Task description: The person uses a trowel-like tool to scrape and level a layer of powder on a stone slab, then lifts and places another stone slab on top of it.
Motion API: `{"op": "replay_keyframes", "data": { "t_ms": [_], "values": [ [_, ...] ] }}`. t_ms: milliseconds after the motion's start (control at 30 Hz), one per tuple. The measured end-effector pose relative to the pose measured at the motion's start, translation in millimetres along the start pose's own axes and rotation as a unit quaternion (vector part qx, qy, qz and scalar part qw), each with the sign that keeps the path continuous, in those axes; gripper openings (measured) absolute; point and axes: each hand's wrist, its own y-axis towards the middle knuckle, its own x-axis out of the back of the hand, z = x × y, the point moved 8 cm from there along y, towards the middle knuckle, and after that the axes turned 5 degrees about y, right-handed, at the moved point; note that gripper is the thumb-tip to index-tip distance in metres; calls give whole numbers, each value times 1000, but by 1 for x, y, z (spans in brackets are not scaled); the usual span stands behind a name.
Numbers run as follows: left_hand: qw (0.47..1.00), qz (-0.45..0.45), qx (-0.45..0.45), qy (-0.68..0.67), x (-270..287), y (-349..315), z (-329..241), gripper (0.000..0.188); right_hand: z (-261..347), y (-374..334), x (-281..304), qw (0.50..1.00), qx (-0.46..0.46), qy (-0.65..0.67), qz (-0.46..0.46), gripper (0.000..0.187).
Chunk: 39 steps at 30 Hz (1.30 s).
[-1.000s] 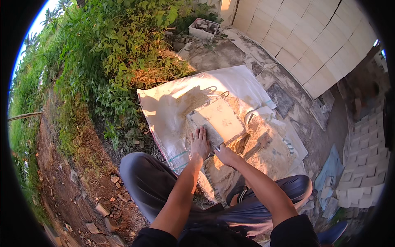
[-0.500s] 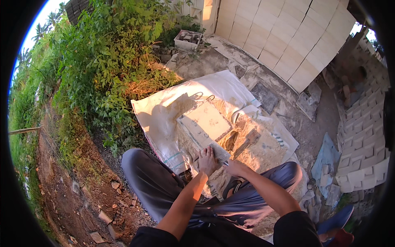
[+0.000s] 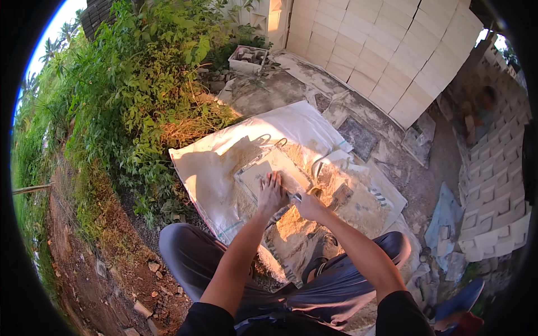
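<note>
A rectangular mould [image 3: 245, 182] filled with pale, sandy mix lies on a white woven sheet [image 3: 193, 159] between my knees. My left hand [image 3: 272, 196] rests on its surface with fingers stretched out and holds nothing; the flat tool under or beside it is mostly hidden. My right hand [image 3: 309, 207] is closed around the handle of a trowel [image 3: 295, 197], its grey metal showing just left of the fist. Metal loops [image 3: 280, 143] stick up at the mould's far edge. Loose sandy powder [image 3: 291, 224] lies between my hands and my feet.
A block-like piece [image 3: 342, 195] sits on the sheet to the right. Green bushes [image 3: 145, 101] grow at the left. A white crate [image 3: 247, 60] stands behind, near stacked pale tiles [image 3: 381, 50]. More tile stacks [image 3: 496, 190] line the right, where another person [image 3: 479, 115] is blurred.
Both hands have moved forward together, away from my body, over the mould. The trowel has gone with them, uncovering sunlit powder on the near side.
</note>
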Motion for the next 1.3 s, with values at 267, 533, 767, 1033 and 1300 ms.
{"op": "replay_keyframes", "data": {
  "t_ms": [267,533,767,1033,1300],
  "values": [
    [994,89,55,-11,-25,85,55,65,20,111,-4,991,-51,-111,60,46],
    [999,18,39,28,-44,26,-5,63,-45,47,-27,999,-51,-2,13,53],
    [999,18,41,-21,-53,-38,-75,64,-98,-29,-35,997,-64,-27,16,48],
    [991,115,54,-50,-66,-91,-114,63,-100,-86,-18,976,-103,-104,162,51],
    [1000,-10,15,-12,-12,45,-49,62,-44,10,45,998,-26,27,-41,47]
  ]
}}
